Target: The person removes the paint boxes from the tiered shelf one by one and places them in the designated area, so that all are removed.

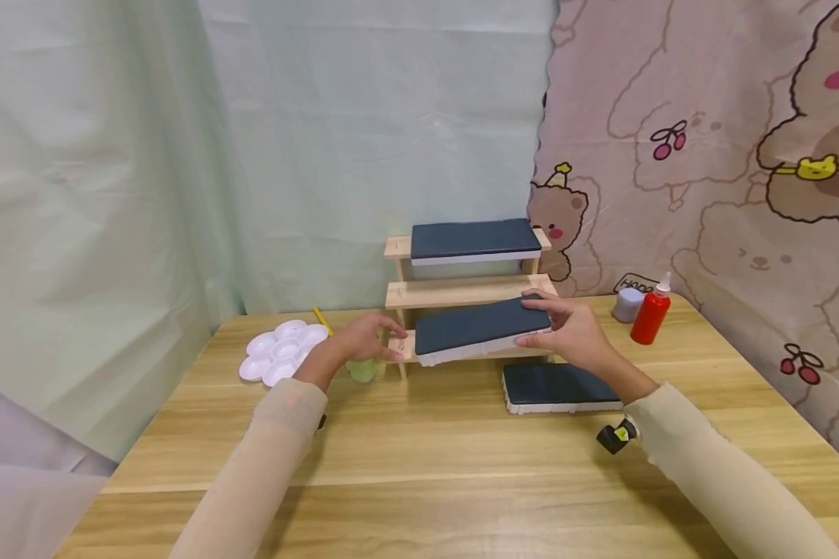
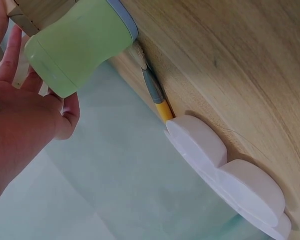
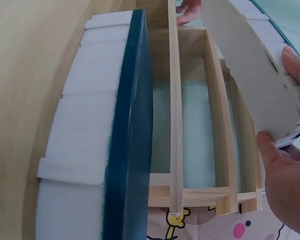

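Observation:
My right hand (image 1: 573, 334) grips the right end of a long white box with a dark blue top (image 1: 482, 326). The box slants, its right end higher, above the lowest tier of a wooden stepped rack (image 1: 461, 292). Its pale underside faces the right wrist view. With thumb and fingers, my left hand (image 1: 367, 339) holds the left end of that lowest tier. A similar box (image 1: 475, 239) lies on the top tier, and another box (image 1: 559, 387) lies on the table in front of the rack's right side.
Beside my left hand stands a green bottle-like container (image 2: 82, 47). A paintbrush (image 2: 152, 85) and a white flower-shaped palette (image 1: 283, 351) lie further left. At the right back are a red squeeze bottle (image 1: 650, 314) and a small bluish jar (image 1: 627, 305). Curtains hang behind.

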Available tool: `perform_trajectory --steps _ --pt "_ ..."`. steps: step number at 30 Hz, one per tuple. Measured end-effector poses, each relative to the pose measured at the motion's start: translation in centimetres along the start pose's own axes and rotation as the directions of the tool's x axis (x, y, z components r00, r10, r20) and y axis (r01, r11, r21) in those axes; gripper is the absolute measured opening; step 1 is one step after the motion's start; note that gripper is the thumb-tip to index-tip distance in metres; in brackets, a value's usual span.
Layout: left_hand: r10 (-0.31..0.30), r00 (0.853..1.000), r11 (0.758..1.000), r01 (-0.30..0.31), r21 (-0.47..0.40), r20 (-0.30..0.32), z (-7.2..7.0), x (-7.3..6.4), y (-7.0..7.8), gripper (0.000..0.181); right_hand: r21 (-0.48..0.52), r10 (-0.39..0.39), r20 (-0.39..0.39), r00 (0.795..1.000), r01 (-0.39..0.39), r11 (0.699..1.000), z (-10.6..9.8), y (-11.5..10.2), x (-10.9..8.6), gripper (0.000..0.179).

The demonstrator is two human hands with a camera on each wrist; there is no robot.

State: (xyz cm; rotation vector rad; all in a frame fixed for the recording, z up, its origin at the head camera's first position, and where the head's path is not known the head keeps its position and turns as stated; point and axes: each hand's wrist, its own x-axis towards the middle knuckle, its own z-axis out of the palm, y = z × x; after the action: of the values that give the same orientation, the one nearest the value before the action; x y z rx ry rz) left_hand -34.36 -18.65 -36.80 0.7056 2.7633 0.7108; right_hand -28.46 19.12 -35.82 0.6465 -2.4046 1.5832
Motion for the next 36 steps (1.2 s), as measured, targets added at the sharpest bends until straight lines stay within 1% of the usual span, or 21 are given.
perform_trajectory --steps 6,11,15,19,26,30,36 --pt "0.004 1.0 1.0 -0.004 0.0 -0.003 0.0 -0.1 0.1 0.043 -0.039 0.052 0.028 0.998 -0.051 0.998 0.1 -0.2 -0.5 0.059" --pt "0.015 1.0 1.0 -0.015 -0.007 -0.002 0.1 -0.2 0.2 0.043 -0.074 0.086 0.033 0.996 -0.083 0.994 0.0 -0.2 -0.9 0.06" --pt "0.018 1.0 1.0 -0.018 -0.004 -0.005 0.1 -0.4 0.3 0.043 -0.087 0.089 0.037 0.995 -0.085 0.993 0.0 -0.2 -1.1 0.062" --pt "0.019 1.0 1.0 -0.019 0.001 -0.005 0.1 -0.4 0.4 0.043 -0.084 0.072 0.044 0.996 -0.068 0.994 0.0 0.0 -1.3 0.062" --pt "0.003 1.0 1.0 -0.003 0.001 -0.001 0.0 -0.3 0.3 0.043 -0.034 0.039 0.082 0.996 -0.036 0.999 0.1 0.1 -1.4 0.061" --pt "0.002 1.0 1.0 -0.002 -0.012 -0.003 -0.1 -0.2 0.3 0.043 -0.015 0.023 0.088 0.996 -0.021 1.0 0.4 -0.1 -1.5 0.061" --pt "0.008 1.0 1.0 -0.008 -0.022 0.004 -0.2 -0.1 0.2 0.043 -0.024 0.034 0.107 0.994 -0.031 0.999 0.8 -0.2 -1.8 0.06"
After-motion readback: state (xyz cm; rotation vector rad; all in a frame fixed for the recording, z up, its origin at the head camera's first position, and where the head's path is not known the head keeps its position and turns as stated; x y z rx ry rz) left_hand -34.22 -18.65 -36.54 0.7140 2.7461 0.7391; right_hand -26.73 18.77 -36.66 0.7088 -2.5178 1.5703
